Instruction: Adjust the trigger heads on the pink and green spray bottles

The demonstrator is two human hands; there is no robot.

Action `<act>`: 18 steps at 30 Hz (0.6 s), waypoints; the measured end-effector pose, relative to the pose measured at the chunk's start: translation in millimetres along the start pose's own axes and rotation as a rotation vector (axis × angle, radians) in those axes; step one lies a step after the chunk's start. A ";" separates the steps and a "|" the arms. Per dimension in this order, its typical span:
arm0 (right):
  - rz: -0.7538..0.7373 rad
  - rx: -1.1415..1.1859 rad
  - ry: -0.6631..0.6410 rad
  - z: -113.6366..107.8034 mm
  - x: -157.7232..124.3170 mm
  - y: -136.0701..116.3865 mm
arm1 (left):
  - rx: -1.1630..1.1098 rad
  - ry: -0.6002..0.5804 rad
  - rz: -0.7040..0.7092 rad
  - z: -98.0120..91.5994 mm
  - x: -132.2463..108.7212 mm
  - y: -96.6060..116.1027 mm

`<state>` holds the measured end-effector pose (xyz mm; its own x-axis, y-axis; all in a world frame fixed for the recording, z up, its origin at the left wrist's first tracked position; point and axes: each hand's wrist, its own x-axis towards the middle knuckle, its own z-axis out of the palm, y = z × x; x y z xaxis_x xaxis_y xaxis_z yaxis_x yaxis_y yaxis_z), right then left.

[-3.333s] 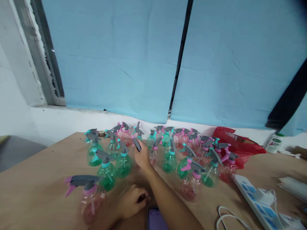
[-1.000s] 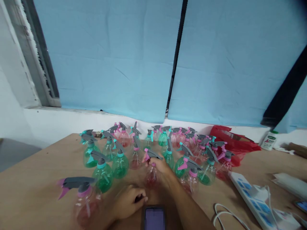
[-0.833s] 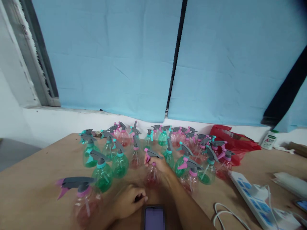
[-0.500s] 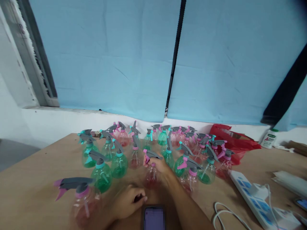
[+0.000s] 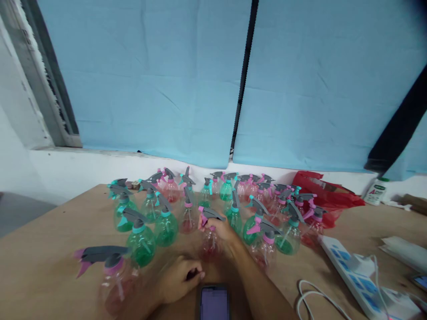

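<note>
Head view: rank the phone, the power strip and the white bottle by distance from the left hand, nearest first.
1. Phone, just right of the left hand.
2. Power strip, farther right.
3. White bottle, far back right.

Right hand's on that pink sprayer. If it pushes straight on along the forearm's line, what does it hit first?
Most likely the small pink bottle standing just beyond the right hand and the pink sprayer it grips, toward the back left; depth is unclear.

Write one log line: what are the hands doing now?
right hand: grip on pink spray bottle neck | left hand: curled on table, beside phone
</note>
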<state>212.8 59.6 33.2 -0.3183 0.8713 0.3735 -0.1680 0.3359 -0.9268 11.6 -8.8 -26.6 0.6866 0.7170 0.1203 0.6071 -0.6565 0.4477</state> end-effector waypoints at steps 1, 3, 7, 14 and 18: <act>-0.014 -0.004 0.011 0.3 -0.3 -0.4 | 0.003 0.002 -0.004 -0.1 -0.1 0.0; -0.040 -0.023 0.045 0.5 -1.0 -1.3 | 0.009 0.012 -0.006 -0.9 -0.4 0.5; 0.012 -0.074 0.072 0.4 -2.4 -1.7 | 0.004 0.020 0.012 -3.3 -0.6 2.7; 0.039 -0.135 0.076 3.0 -2.7 -3.3 | 0.038 0.035 -0.012 -2.2 -0.9 3.2; -0.006 -0.149 0.113 3.1 -2.7 -2.3 | 0.030 0.020 -0.010 -4.3 -1.4 5.1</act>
<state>211.2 55.4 34.5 -0.2091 0.9008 0.3805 -0.0266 0.3837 -0.9231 12.0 -12.2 -20.7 0.6722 0.7282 0.1338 0.6263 -0.6556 0.4218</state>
